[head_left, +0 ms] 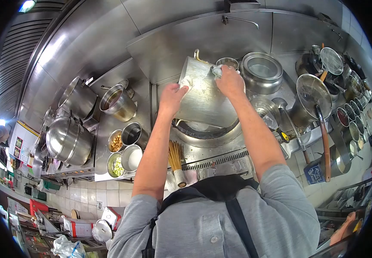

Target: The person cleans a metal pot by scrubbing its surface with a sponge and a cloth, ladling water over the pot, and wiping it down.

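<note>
A large metal pot [205,101] is tilted over the round wok burner [209,133], with its side toward me. A brass-coloured handle [197,55] stands out at its far end. My left hand [173,98] is closed on a white cloth [186,81] at the pot's left edge. My right hand [230,81] is closed on a greyish cloth [216,71] against the upper right of the pot. The fingertips of both hands are partly hidden, and the inside of the pot does not show. Just below the burner lies a bamboo brush [176,161].
To the left stand a pot of brown liquid [112,98], small containers of food [116,165] and stacked steel pots [67,139]. A lidless round pot [262,69] is at the back right. Strainers [313,95] and a ladle [279,103] lie to the right. A faucet [242,20] juts from the wall.
</note>
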`<state>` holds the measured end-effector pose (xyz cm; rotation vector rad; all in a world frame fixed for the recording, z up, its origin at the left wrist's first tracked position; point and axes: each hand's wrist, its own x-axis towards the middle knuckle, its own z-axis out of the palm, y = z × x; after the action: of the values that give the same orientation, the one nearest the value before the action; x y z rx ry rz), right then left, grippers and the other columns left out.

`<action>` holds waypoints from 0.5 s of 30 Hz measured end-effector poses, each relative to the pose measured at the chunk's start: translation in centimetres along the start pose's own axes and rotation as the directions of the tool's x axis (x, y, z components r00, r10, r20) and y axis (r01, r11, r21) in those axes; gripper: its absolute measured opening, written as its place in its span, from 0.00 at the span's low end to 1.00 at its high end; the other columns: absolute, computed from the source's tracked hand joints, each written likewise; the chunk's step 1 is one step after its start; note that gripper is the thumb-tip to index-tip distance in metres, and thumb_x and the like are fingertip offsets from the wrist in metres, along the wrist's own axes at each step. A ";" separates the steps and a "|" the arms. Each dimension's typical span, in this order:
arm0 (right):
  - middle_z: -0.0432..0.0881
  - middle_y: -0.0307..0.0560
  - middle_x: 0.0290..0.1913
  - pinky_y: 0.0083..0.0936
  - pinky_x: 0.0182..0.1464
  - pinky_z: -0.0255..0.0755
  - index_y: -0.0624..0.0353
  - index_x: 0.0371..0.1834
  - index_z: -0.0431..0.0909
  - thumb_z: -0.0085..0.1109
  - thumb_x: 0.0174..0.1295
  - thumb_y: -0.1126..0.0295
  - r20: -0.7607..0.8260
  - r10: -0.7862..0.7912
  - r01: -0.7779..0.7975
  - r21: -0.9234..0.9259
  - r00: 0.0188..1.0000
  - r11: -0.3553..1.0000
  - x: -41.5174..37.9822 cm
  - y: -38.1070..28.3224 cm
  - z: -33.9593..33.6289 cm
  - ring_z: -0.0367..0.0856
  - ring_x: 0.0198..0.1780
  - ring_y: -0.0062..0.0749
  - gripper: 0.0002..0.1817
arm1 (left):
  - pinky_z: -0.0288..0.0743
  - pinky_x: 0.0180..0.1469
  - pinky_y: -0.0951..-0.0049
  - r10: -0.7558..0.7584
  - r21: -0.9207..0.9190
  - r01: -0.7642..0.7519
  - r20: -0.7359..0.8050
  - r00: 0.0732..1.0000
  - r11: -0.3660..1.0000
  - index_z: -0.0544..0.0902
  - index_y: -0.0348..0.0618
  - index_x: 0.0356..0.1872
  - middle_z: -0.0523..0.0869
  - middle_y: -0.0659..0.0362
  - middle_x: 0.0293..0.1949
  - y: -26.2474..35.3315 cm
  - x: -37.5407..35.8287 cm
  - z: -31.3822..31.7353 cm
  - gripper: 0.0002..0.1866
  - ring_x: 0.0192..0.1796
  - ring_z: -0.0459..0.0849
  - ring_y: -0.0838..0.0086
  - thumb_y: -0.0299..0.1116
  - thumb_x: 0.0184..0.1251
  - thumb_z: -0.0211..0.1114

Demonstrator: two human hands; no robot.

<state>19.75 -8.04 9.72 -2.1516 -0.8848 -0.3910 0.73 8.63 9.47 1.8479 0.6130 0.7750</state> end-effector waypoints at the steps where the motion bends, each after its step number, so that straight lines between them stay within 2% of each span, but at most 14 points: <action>1: 0.85 0.64 0.56 0.53 0.60 0.80 0.64 0.55 0.83 0.67 0.60 0.68 -0.004 0.000 0.000 0.013 1.000 1.000 -0.1 0.0 -0.1 0.86 0.57 0.64 0.20 | 0.78 0.48 0.64 -0.002 0.021 0.001 0.060 0.998 1.000 0.87 0.31 0.50 0.91 0.54 0.37 0.3 0.0 0.1 0.21 0.39 0.86 0.68 0.44 0.76 0.70; 4: 0.85 0.63 0.55 0.53 0.61 0.78 0.62 0.55 0.84 0.63 0.62 0.72 -0.087 -0.015 0.023 0.093 0.996 0.995 -0.1 0.8 1.5 0.84 0.58 0.61 0.18 | 0.78 0.49 0.62 0.009 0.290 -0.025 0.054 0.998 0.957 0.88 0.32 0.54 0.93 0.48 0.42 3.6 -1.7 0.5 0.21 0.42 0.88 0.67 0.43 0.76 0.69; 7: 0.85 0.63 0.56 0.50 0.61 0.80 0.60 0.59 0.84 0.66 0.60 0.76 -0.251 -0.190 0.233 0.153 0.949 0.961 -1.1 -1.0 5.4 0.85 0.59 0.58 0.22 | 0.77 0.49 0.61 -0.046 0.314 0.015 0.091 0.995 0.949 0.87 0.33 0.52 0.91 0.47 0.39 4.2 -1.5 0.4 0.20 0.41 0.87 0.65 0.43 0.77 0.67; 9: 0.85 0.63 0.55 0.50 0.61 0.79 0.60 0.59 0.85 0.64 0.59 0.77 -0.071 -0.369 0.376 0.151 0.927 0.914 -3.3 -5.8 2.8 0.84 0.58 0.59 0.22 | 0.77 0.48 0.61 0.000 0.273 -0.022 0.082 0.997 0.962 0.87 0.32 0.51 0.90 0.48 0.38 2.1 -0.8 0.2 0.19 0.41 0.86 0.65 0.42 0.78 0.66; 10: 0.84 0.63 0.54 0.51 0.61 0.79 0.60 0.58 0.85 0.62 0.59 0.79 -0.067 -0.401 0.406 0.185 0.914 0.895 -3.7 -6.4 1.7 0.84 0.56 0.60 0.21 | 0.77 0.48 0.61 0.018 0.259 -0.038 0.081 0.997 0.965 0.87 0.32 0.51 0.90 0.49 0.37 1.7 -0.9 0.1 0.19 0.40 0.85 0.65 0.42 0.78 0.65; 13: 0.84 0.62 0.54 0.52 0.60 0.79 0.60 0.57 0.86 0.61 0.60 0.79 -0.023 -0.221 0.222 0.093 0.975 0.971 1.5 0.2 3.5 0.84 0.57 0.61 0.20 | 0.76 0.48 0.63 -0.016 0.175 -0.007 0.132 0.991 0.985 0.86 0.32 0.50 0.88 0.50 0.36 1.4 -1.7 -0.1 0.18 0.40 0.84 0.66 0.42 0.78 0.64; 14: 0.86 0.62 0.50 0.51 0.57 0.80 0.63 0.48 0.86 0.57 0.63 0.77 0.014 -0.007 0.005 0.158 1.000 0.988 2.1 1.2 2.2 0.85 0.53 0.60 0.13 | 0.76 0.48 0.63 -0.027 0.207 -0.001 0.130 0.991 0.978 0.86 0.33 0.50 0.88 0.51 0.35 1.5 -2.2 0.0 0.18 0.40 0.84 0.67 0.42 0.79 0.64; 15: 0.86 0.63 0.51 0.51 0.58 0.80 0.63 0.48 0.86 0.57 0.63 0.77 -0.039 -0.077 0.082 0.168 0.996 0.982 1.4 0.8 2.3 0.85 0.54 0.60 0.13 | 0.76 0.47 0.63 -0.040 0.243 0.007 0.132 0.990 0.970 0.86 0.33 0.49 0.87 0.52 0.35 1.7 -2.9 0.1 0.18 0.39 0.83 0.67 0.42 0.79 0.64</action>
<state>21.25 -6.01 8.51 -1.9546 -0.9532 -0.3752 -1.07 5.87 10.35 2.0937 0.6635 0.5715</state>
